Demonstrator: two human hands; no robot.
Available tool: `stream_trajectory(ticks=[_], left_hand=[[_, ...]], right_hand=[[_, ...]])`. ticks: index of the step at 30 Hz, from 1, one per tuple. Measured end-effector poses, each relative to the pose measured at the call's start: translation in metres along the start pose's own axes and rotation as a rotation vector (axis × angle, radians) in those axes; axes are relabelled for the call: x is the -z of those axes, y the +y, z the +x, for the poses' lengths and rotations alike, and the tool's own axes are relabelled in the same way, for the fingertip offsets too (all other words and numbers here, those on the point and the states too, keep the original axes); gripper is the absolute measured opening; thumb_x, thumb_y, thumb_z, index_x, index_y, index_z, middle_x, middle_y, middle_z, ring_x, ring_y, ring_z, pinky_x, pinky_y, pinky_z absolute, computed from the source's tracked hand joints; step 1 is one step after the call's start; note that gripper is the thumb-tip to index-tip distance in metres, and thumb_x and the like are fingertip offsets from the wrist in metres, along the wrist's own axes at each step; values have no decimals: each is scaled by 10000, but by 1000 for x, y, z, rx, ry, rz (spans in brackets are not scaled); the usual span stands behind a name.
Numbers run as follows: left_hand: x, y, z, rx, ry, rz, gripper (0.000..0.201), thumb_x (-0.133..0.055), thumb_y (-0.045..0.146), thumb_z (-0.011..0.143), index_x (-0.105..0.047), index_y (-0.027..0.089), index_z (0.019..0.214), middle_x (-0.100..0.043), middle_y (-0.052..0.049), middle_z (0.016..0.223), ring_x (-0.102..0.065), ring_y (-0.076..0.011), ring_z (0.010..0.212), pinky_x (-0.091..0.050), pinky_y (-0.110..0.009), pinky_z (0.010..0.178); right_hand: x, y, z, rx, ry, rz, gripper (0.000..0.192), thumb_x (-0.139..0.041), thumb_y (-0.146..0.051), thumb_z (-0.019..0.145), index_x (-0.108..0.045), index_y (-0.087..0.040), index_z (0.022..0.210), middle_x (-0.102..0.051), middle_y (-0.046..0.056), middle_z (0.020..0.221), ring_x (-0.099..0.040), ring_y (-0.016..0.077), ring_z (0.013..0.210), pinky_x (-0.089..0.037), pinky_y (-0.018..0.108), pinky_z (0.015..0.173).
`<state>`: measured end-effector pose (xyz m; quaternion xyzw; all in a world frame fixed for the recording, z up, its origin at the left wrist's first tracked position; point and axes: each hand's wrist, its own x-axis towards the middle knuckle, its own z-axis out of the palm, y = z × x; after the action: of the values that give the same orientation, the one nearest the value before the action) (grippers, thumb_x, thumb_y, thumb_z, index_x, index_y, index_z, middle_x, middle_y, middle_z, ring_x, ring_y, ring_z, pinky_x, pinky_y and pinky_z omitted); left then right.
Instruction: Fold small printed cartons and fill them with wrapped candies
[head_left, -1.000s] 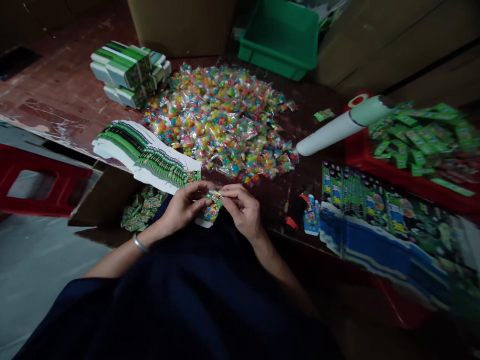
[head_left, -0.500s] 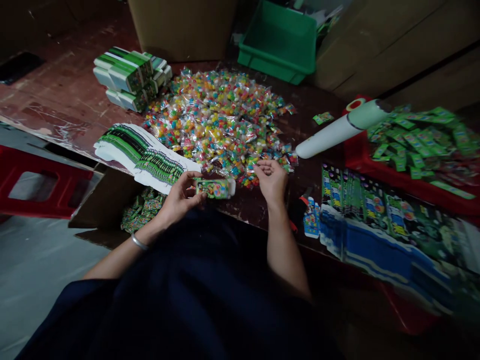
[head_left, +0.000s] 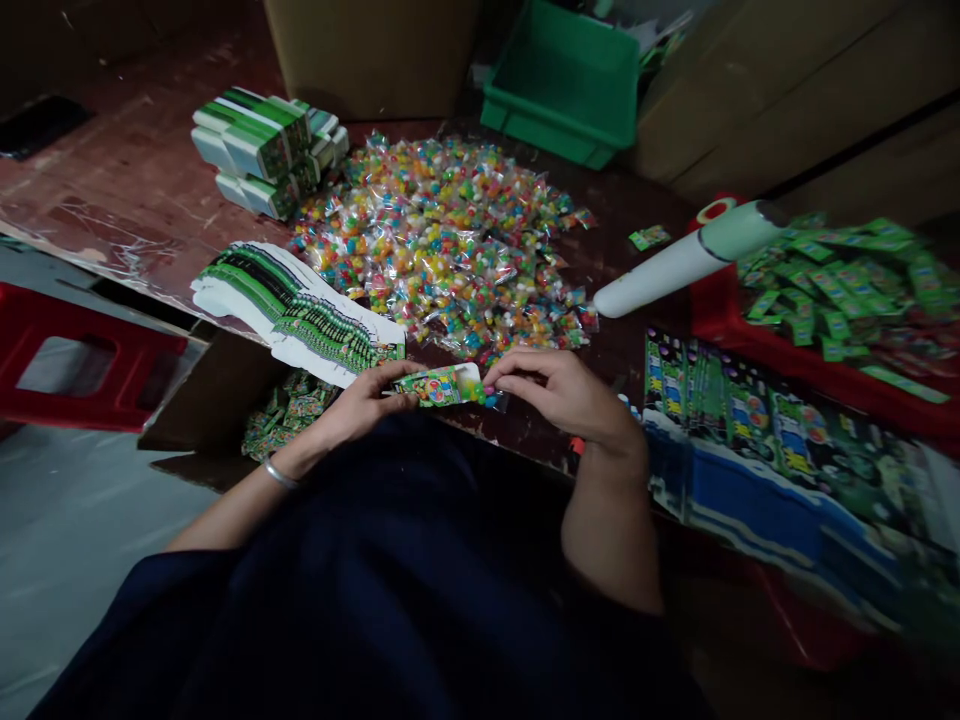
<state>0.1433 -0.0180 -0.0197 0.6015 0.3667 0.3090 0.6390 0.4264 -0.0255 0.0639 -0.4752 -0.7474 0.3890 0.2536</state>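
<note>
Between thumb and fingers, my left hand [head_left: 375, 400] grips a small green printed carton [head_left: 441, 386], its open end facing right. My right hand [head_left: 559, 392] pinches a small clear bag of coloured candies [head_left: 491, 396] at that open end; part of the bag is hidden by the carton and fingers. Just beyond both hands spreads a heap of clear candy bags [head_left: 442, 240]. Left of it lies a fanned row of flat green and white cartons [head_left: 300, 310], close to my left hand.
Bundled cartons [head_left: 251, 150] stand at the back left, a green bin [head_left: 562, 90] at the back. A white tube [head_left: 686, 262] and printed sheets [head_left: 765, 440] lie right, near a red tray [head_left: 709, 300] of green packets. Below left, a cardboard box [head_left: 217, 400] holds filled packets.
My right hand has come away from the edge of the heap, down to the carton's open end, with a candy bag in its fingers. My left hand has tilted the carton slightly.
</note>
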Motion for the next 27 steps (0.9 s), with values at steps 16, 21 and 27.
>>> stream_trajectory(ticks=[16, 21, 27], left_hand=[[-31, 15, -3, -105, 94, -259, 626, -839, 224, 824, -606, 295, 1401, -655, -51, 1147, -638, -120, 778, -580, -262, 706], [-35, 15, -4, -75, 77, -360, 410, -862, 238, 805, -707, 209, 1184, -701, -46, 1029, -672, -139, 796, -581, -267, 738], [-36, 11, -1, -11, 71, -312, 328, -874, 287, 790, -718, 167, 1052, -708, -41, 943, -645, -128, 724, -552, -265, 687]], right_hand=[[-55, -13, -16, 81, 570, -38, 164, -746, -314, 923, -790, -313, 1081, -749, 64, 1163, -717, 257, 1073, -651, 386, 831], [-99, 4, -15, -10, 554, 271, 245, -767, -382, 905, -741, -279, 1126, -704, 66, 1207, -732, 214, 992, -646, 334, 819], [-115, 10, -10, -32, 617, 248, 155, -716, -386, 936, -708, -239, 888, -732, 62, 1093, -735, 218, 970, -619, 350, 824]])
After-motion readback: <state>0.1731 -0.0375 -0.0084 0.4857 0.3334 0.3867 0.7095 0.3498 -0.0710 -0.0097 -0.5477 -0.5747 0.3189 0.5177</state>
